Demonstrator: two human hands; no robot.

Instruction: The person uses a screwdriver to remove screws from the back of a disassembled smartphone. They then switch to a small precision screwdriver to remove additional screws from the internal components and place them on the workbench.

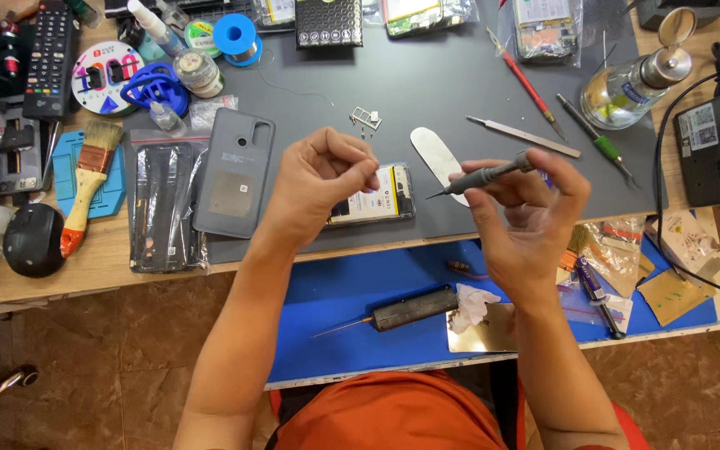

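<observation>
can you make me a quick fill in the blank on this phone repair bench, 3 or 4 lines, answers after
1. The right hand holds a slim grey ____ whose tip points toward the left hand.
2. The grey phone back cover lies on the work mat to the ____ of the opened phone.
3. The paintbrush at the left has a ____ handle.
4. The spool of wire near the top is ____ in colour.

Missing words: screwdriver; left; wooden; blue
</observation>
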